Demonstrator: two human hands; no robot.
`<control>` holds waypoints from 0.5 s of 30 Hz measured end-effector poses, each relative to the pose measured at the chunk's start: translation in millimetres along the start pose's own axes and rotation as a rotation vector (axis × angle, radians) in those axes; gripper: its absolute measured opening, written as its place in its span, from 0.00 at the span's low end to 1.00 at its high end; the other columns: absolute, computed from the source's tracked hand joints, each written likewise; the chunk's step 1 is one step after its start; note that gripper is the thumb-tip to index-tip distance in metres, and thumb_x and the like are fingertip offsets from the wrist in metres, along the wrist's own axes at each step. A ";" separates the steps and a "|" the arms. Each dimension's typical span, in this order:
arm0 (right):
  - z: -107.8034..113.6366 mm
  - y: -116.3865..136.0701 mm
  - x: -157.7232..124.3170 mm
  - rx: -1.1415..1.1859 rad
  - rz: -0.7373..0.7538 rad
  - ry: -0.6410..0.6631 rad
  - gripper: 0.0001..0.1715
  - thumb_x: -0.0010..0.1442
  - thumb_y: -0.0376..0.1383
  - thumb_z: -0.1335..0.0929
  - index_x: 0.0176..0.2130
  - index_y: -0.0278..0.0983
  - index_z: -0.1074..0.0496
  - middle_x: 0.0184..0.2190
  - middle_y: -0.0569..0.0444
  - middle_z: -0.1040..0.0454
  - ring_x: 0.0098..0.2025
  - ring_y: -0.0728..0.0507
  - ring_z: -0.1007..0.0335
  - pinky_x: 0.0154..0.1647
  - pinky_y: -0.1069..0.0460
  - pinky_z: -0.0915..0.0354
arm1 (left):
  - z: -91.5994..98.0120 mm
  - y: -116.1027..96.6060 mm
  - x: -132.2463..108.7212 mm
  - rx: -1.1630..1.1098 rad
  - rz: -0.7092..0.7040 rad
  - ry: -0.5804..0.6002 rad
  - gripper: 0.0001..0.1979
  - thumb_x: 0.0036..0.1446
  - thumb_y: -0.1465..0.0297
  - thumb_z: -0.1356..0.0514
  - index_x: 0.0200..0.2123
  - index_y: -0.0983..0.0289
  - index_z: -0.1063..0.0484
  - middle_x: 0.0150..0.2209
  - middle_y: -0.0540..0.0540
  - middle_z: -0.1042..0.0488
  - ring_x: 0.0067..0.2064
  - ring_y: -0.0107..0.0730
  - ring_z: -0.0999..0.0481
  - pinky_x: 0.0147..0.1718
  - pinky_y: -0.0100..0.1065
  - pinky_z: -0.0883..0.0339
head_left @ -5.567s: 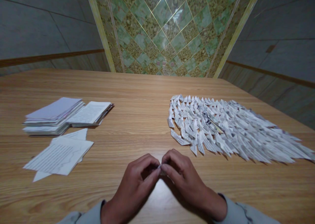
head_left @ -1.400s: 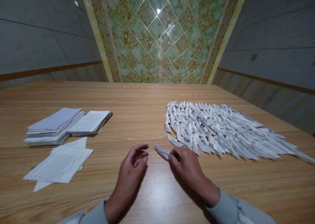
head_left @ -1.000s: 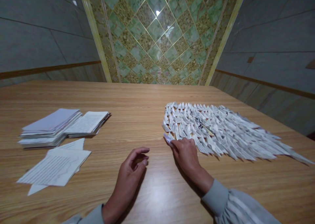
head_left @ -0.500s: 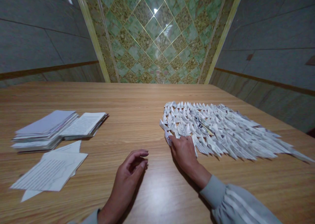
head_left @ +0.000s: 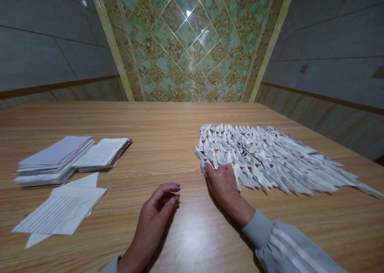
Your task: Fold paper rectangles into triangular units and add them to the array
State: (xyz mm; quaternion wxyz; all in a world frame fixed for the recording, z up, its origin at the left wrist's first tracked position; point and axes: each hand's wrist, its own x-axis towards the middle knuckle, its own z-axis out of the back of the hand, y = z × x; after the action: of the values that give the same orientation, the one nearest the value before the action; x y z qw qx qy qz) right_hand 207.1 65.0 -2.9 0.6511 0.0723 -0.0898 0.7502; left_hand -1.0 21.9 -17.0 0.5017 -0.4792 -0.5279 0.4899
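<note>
Many small folded paper boats (head_left: 270,157), made from printed sheets, stand in tight rows on the right half of the table. At the near left corner of these rows, my right hand (head_left: 223,183) is closed on a paper boat (head_left: 203,167), whose pale tip shows past the fingers; most of it is hidden by the hand. My left hand (head_left: 157,213) rests on the table in the middle, thumb and fingers loosely curved and apart, with nothing in it.
On the left lie a thick stack of paper (head_left: 55,155) and a smaller printed stack (head_left: 103,153) touching it. Nearer, a few loose printed sheets (head_left: 61,209) overlap. The wooden table (head_left: 156,125) ends at a tiled wall (head_left: 192,45).
Almost nothing differs. My right hand stays at the corner of the rows with its fingers slightly lower and more closed; my left hand is still.
</note>
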 end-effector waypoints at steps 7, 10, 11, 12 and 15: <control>3.7 0.1 -1.1 0.006 0.040 -0.041 0.12 0.70 0.30 0.36 0.49 0.36 0.26 0.29 0.46 0.20 0.35 0.38 0.27 0.42 0.45 0.50 | -1.2 -3.1 -1.0 -0.014 -0.008 0.012 0.08 0.50 0.67 0.32 0.35 0.61 0.19 0.42 0.58 0.21 0.40 0.41 0.20 0.37 0.36 0.25; 5.1 4.4 -3.3 0.027 0.124 -0.079 0.11 0.70 0.32 0.36 0.50 0.39 0.26 0.36 0.47 0.21 0.43 0.38 0.30 0.44 0.45 0.49 | -1.4 -3.3 -1.1 -0.004 -0.021 0.009 0.08 0.50 0.67 0.32 0.35 0.62 0.19 0.43 0.59 0.20 0.40 0.42 0.20 0.38 0.36 0.25; 4.5 6.3 -3.9 0.035 0.153 -0.091 0.10 0.70 0.33 0.35 0.48 0.41 0.25 0.40 0.47 0.21 0.46 0.38 0.31 0.45 0.45 0.49 | -1.3 -2.7 -0.9 0.000 -0.024 0.007 0.08 0.50 0.67 0.32 0.35 0.62 0.19 0.42 0.59 0.20 0.41 0.42 0.20 0.38 0.36 0.25; 3.0 8.0 -4.3 0.042 0.174 -0.103 0.09 0.70 0.33 0.35 0.46 0.42 0.25 0.42 0.48 0.22 0.48 0.37 0.33 0.46 0.45 0.49 | -1.1 -1.7 -0.5 0.003 -0.025 0.006 0.08 0.50 0.67 0.32 0.35 0.62 0.19 0.42 0.59 0.20 0.41 0.43 0.21 0.38 0.37 0.25; -5.5 11.0 -2.7 0.057 0.185 -0.134 0.06 0.69 0.34 0.33 0.41 0.40 0.24 0.46 0.46 0.25 0.49 0.37 0.36 0.51 0.43 0.50 | -0.3 1.8 0.5 0.012 -0.019 0.007 0.09 0.50 0.66 0.32 0.35 0.62 0.19 0.42 0.59 0.20 0.41 0.43 0.21 0.37 0.36 0.25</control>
State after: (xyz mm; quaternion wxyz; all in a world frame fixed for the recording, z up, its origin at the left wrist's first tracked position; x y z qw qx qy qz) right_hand 196.6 62.2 -9.3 0.5694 0.1320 -0.1180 0.8028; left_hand -0.6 22.5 -18.7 0.5111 -0.4728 -0.5278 0.4865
